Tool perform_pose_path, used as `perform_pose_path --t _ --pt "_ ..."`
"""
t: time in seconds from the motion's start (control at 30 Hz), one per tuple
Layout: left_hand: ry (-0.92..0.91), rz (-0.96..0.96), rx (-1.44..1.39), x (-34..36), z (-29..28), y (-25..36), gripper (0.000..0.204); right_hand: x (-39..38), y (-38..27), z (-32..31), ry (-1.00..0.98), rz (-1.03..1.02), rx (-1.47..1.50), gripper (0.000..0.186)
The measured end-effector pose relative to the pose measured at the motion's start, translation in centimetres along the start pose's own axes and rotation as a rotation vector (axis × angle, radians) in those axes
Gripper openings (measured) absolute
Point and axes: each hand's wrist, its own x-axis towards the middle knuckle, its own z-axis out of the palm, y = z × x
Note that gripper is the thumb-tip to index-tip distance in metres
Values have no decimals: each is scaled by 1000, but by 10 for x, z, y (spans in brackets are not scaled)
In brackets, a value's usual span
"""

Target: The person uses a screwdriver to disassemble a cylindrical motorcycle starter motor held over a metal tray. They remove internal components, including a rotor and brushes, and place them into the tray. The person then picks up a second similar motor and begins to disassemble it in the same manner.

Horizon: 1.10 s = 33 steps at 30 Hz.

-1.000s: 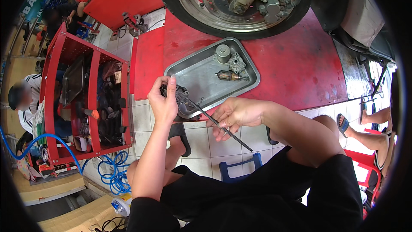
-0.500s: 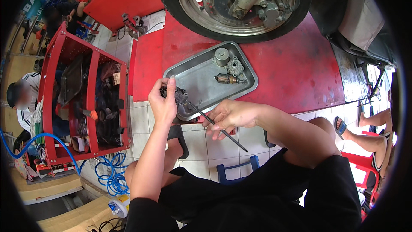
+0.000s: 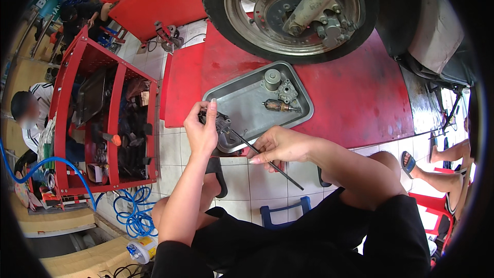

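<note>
My left hand [image 3: 202, 133] is closed around a small dark metal machine part [image 3: 222, 123] near the left edge of a grey metal tray [image 3: 210, 97]. From that part a long thin black rod [image 3: 289, 178] slants down to the right. My right hand [image 3: 280, 146] pinches the rod along its length, thumb against fingers. Whether the rod's upper end goes into the part or only touches it, I cannot tell. Inside the tray lie a silver cylindrical can [image 3: 272, 79], a grey metal cover [image 3: 287, 92] and a motor armature [image 3: 280, 106] with a copper-coloured winding.
The tray rests on a red platform [image 3: 355, 103] below a motorcycle's front wheel [image 3: 242, 41]. A red tool cart [image 3: 114, 123] stands left, near a coiled blue hose [image 3: 135, 211]. Beneath me is a blue stool [image 3: 285, 211]. Other people are at the left and right edges.
My right hand's fingers, looser and more spread before, have closed in around the rod. My view has shifted slightly, so the tray and wheel appear a little lower and further right.
</note>
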Motion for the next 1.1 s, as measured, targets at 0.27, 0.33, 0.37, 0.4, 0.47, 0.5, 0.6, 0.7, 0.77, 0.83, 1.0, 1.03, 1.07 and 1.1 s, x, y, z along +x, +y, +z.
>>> perform_pose_path --t 0.27,0.33,0.37,0.4,0.47,0.5,0.6,0.7,0.77,0.83,1.0,1.03,1.07,1.1 --pt "-6 -4 -9 0 2 5 36 5 9 -4 -94 -58 71 45" --pt "5 8 -13 0 1 6 35 2 2 -2 -55 -27 83 42" --pt "10 15 -14 0 0 6 35 2 0 -2 -36 -11 89 40" --pt "7 23 -10 0 0 6 35 2 1 -3 -21 -21 78 38" --pt "3 40 -1 1 0 6 35 4 4 -6 10 -39 55 33" --pt "6 33 12 1 -1 5 35 4 4 -5 18 -36 55 32" --pt "12 25 46 2 -3 1 36 6 4 -5 47 -20 30 28" --pt "16 25 60 4 -7 -1 37 10 8 -9 81 15 -13 25" --pt "21 6 58 5 -8 -2 37 13 14 -13 101 44 1 23" --pt "34 -4 53 7 -10 -4 38 15 20 -18 96 36 -37 29" --pt "55 -60 30 10 -18 -2 43 19 20 -20 127 35 -153 29" --pt "60 -82 12 10 -20 -2 44 18 17 -19 174 32 -164 29" --pt "66 -104 -7 11 -22 -3 44 16 11 -18 221 29 -176 29" --pt "71 -119 -35 14 -21 -2 45 12 4 -19 278 24 -196 30"
